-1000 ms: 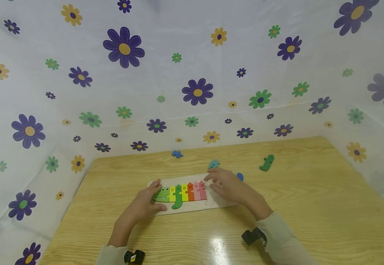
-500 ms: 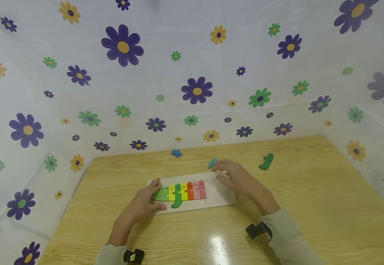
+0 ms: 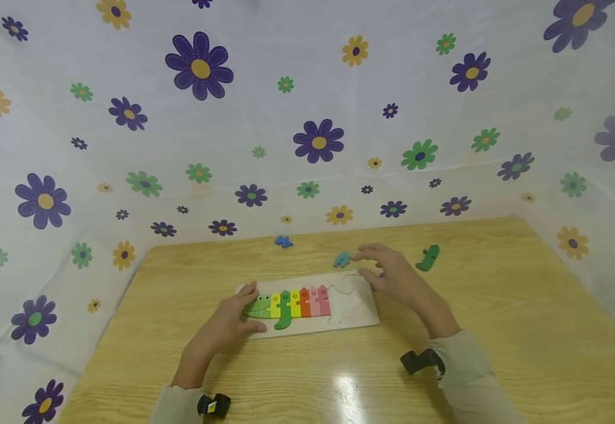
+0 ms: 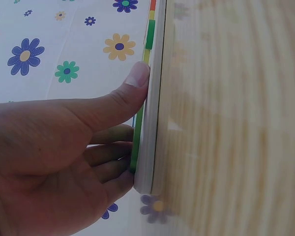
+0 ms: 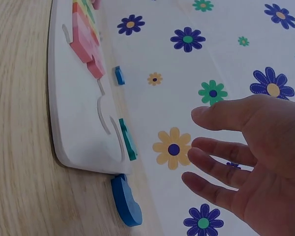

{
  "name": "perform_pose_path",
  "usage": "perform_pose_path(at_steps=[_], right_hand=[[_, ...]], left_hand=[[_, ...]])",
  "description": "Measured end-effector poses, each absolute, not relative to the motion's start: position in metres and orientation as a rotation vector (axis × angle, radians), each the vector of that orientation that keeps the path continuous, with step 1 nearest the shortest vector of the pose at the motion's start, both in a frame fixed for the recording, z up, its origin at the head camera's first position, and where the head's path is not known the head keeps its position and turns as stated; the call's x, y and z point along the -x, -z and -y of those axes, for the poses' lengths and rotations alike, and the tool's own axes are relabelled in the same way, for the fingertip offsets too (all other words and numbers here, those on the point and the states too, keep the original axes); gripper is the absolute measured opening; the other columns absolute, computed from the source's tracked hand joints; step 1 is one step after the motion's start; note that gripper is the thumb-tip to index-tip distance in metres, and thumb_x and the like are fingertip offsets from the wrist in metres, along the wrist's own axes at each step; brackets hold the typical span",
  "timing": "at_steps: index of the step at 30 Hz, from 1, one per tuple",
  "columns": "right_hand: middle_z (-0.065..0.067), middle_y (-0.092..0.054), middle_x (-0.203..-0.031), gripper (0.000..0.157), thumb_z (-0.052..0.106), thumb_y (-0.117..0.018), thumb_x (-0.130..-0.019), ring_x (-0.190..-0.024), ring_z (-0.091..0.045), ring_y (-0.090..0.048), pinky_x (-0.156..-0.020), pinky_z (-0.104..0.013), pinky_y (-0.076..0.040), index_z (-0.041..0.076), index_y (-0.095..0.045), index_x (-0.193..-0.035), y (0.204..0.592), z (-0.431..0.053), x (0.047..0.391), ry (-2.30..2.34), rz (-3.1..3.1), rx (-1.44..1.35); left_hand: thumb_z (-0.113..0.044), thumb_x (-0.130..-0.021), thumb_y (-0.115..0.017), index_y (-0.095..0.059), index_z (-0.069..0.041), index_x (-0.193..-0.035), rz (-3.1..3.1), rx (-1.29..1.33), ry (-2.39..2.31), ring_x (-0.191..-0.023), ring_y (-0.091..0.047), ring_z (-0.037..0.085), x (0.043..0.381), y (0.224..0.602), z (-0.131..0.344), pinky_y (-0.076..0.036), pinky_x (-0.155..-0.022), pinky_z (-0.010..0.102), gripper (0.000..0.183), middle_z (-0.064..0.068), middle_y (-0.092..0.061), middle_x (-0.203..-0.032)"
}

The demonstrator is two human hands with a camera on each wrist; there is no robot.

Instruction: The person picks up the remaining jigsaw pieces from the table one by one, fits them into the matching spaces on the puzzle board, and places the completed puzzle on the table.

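Note:
A pale wooden crocodile puzzle board (image 3: 354, 306) lies flat on the table, its head and several numbered coloured pieces (image 3: 304, 303) set in the left part. Bare outlined recess shows at its right. My left hand (image 3: 228, 321) rests on the board's left end, thumb and fingers spread apart; in the left wrist view the thumb touches near the edge. My right hand (image 3: 394, 277) hovers past the far right corner, fingers slightly bent and holding nothing. Nearest its fingertips is a teal piece (image 3: 341, 259). A blue rounded piece (image 5: 126, 201), partly hidden by that hand in the head view, lies beside the board's corner.
Farther back on the wooden table (image 3: 180, 282) are a blue jagged piece (image 3: 283, 242) and, to the right, a dark green leg piece (image 3: 428, 258). A white cloth with printed flowers (image 3: 265, 118) walls the table's back and sides.
My right hand has moved right and away from me, off the board, uncovering its right end and the teal piece. My left hand keeps its place on the board.

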State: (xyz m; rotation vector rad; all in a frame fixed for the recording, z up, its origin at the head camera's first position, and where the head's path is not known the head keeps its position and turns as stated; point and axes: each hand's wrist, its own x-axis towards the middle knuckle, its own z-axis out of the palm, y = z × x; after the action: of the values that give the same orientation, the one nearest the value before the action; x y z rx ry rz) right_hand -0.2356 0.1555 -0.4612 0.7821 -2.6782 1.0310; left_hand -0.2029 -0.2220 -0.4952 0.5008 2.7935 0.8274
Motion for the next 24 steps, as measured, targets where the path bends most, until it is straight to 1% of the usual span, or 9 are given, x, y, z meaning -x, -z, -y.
perform_pose_path(at_steps=[4, 9, 17, 24], right_hand=[[-0.025, -0.06, -0.137, 0.027, 0.002, -0.071, -0.095, -0.122, -0.043, -0.061, -0.091, -0.053, -0.059, -0.002, -0.07, -0.122, 0.459, -0.16, 0.236, -1.024, 2.646, -0.773], [-0.024, -0.061, -0.137, 0.028, 0.003, -0.071, -0.095, -0.126, -0.043, -0.058, -0.093, -0.053, -0.058, -0.001, -0.069, -0.123, 0.457, -0.166, 0.236, -1.032, 2.643, -0.736], [-0.026, -0.06, -0.137, 0.029, 0.003, -0.071, -0.095, -0.129, -0.046, -0.054, -0.103, -0.061, -0.049, -0.001, -0.069, -0.123, 0.456, -0.177, 0.238, -0.975, 2.633, -0.661], [-0.026, -0.061, -0.135, 0.029, 0.002, -0.073, -0.092, -0.128, -0.047, -0.054, -0.107, -0.062, -0.045, -0.002, -0.07, -0.121, 0.455, -0.186, 0.24, -0.926, 2.597, -0.651]], left_hand=[[-0.02, -0.087, -0.083, -0.04, 0.006, -0.153, -2.792, -0.503, -0.827, -0.153, -0.022, 0.039, 0.203, 0.494, 0.222, -0.024, -0.122, 0.055, 0.083, 0.021, -0.025, -0.166], [-0.019, -0.087, -0.083, -0.04, 0.007, -0.153, -2.791, -0.509, -0.83, -0.153, -0.022, 0.04, 0.203, 0.494, 0.222, -0.024, -0.122, 0.055, 0.083, 0.022, -0.026, -0.165], [-0.02, -0.087, -0.083, -0.041, 0.006, -0.153, -2.793, -0.49, -0.822, -0.153, -0.022, 0.04, 0.203, 0.496, 0.222, -0.025, -0.122, 0.056, 0.083, 0.02, -0.026, -0.166], [-0.022, -0.087, -0.083, -0.04, 0.005, -0.154, -2.795, -0.488, -0.807, -0.153, -0.022, 0.039, 0.203, 0.494, 0.221, -0.024, -0.122, 0.054, 0.083, 0.02, -0.025, -0.166]])
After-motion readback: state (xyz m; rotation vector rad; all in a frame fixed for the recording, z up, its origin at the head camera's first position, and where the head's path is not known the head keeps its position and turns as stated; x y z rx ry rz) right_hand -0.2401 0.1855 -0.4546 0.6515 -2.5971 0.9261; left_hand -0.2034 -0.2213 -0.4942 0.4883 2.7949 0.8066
